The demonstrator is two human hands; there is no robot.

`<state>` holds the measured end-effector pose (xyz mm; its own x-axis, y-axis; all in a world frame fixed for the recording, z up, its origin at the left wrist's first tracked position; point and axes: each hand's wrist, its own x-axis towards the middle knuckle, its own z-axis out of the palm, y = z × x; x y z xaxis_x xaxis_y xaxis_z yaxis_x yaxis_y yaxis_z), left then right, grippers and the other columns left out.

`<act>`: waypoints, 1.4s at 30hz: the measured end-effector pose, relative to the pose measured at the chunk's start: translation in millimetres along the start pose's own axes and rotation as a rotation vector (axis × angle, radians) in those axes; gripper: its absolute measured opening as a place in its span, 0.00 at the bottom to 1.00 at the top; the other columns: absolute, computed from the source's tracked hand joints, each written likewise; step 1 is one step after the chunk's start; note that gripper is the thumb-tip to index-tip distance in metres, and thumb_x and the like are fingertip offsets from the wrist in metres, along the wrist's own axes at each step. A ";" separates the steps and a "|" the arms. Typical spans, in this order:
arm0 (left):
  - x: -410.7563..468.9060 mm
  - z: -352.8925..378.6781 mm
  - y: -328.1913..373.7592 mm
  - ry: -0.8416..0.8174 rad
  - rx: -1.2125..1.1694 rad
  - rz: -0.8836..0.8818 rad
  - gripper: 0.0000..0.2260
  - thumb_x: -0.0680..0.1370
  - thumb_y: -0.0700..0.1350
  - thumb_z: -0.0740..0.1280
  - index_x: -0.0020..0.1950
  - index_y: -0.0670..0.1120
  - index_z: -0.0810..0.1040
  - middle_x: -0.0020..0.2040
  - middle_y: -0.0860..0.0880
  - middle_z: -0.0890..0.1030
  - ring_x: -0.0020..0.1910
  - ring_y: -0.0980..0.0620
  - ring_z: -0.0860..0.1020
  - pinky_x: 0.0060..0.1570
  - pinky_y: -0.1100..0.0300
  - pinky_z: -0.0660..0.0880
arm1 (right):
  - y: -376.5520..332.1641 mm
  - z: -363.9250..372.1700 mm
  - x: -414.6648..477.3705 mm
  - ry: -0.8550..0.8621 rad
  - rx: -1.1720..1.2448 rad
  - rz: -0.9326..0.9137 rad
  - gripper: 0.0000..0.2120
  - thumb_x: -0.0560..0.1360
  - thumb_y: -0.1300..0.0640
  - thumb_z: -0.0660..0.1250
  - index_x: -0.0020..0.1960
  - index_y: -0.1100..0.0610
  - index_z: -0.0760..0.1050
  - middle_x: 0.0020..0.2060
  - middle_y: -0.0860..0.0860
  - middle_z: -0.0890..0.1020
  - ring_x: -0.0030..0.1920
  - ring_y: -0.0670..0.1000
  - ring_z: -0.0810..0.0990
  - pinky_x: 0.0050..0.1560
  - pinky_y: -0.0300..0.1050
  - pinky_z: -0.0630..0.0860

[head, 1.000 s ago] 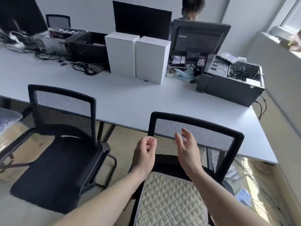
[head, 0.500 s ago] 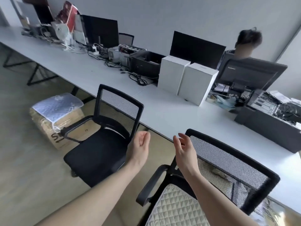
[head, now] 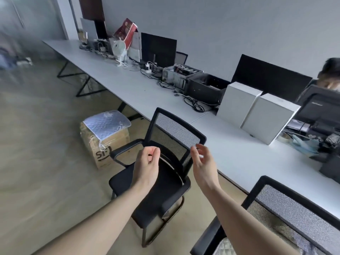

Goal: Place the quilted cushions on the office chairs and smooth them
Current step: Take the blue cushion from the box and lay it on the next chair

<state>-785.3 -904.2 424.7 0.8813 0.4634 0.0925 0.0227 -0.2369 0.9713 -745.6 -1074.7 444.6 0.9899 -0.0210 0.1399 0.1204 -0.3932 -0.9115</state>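
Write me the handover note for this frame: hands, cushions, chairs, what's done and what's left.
Left hand loosely curled, right hand open; both hold nothing.
Near chair, bottom right, already has a quilted cushion on its seat.
Second chair, straight ahead, has a bare seat.
A wrapped cushion lies on the cardboard box on the floor beyond it.
Left: fetch it, lay it on the bare seat, smooth it.

I see a long white desk point(head: 128, 89) by the wall. Two white boxes point(head: 257, 115) stand on it, side by side. Near them sit an open computer case point(head: 204, 87), tangled black cables point(head: 195, 104), a small white fan point(head: 119, 47) and dark screens point(head: 158, 49).
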 end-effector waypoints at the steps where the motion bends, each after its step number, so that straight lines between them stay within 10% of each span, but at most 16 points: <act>1: 8.2 -10.8 -2.6 0.014 0.006 -0.002 0.09 0.80 0.56 0.60 0.54 0.54 0.76 0.56 0.51 0.79 0.54 0.55 0.79 0.54 0.48 0.80 | -6.5 12.4 4.3 -0.003 0.000 -0.002 0.21 0.79 0.39 0.59 0.67 0.48 0.71 0.54 0.43 0.79 0.49 0.36 0.77 0.49 0.38 0.72; 7: 62.0 -80.8 -14.4 0.105 0.007 -0.037 0.12 0.80 0.56 0.61 0.55 0.50 0.77 0.52 0.54 0.80 0.51 0.55 0.80 0.53 0.48 0.80 | -45.6 97.8 29.7 -0.050 0.001 -0.024 0.22 0.78 0.38 0.59 0.67 0.48 0.71 0.60 0.46 0.79 0.56 0.45 0.78 0.59 0.47 0.75; 26: 189.9 -285.3 -64.6 0.316 0.021 -0.061 0.14 0.80 0.56 0.60 0.49 0.46 0.76 0.48 0.47 0.79 0.49 0.46 0.79 0.52 0.42 0.78 | -150.9 336.9 63.6 -0.226 0.055 -0.102 0.21 0.78 0.38 0.59 0.66 0.48 0.72 0.59 0.44 0.79 0.50 0.36 0.76 0.48 0.34 0.68; 34: 222.1 -331.4 -82.1 0.436 0.012 -0.086 0.10 0.76 0.61 0.58 0.45 0.58 0.75 0.46 0.59 0.80 0.44 0.61 0.80 0.49 0.46 0.81 | -173.2 403.6 80.9 -0.315 0.055 -0.135 0.20 0.79 0.39 0.58 0.66 0.47 0.72 0.58 0.45 0.79 0.49 0.35 0.76 0.47 0.34 0.69; 42: 284.7 -376.1 -90.3 0.561 0.033 -0.106 0.07 0.81 0.53 0.60 0.44 0.59 0.73 0.51 0.53 0.76 0.51 0.49 0.80 0.54 0.43 0.78 | -204.0 486.6 127.7 -0.425 0.150 -0.125 0.20 0.79 0.39 0.59 0.65 0.47 0.72 0.59 0.45 0.78 0.54 0.42 0.78 0.51 0.42 0.71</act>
<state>-714.0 -429.7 445.7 0.4880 0.8664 0.1056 0.1202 -0.1865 0.9751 -607.7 -549.9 460.2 0.9062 0.4083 0.1099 0.2191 -0.2312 -0.9479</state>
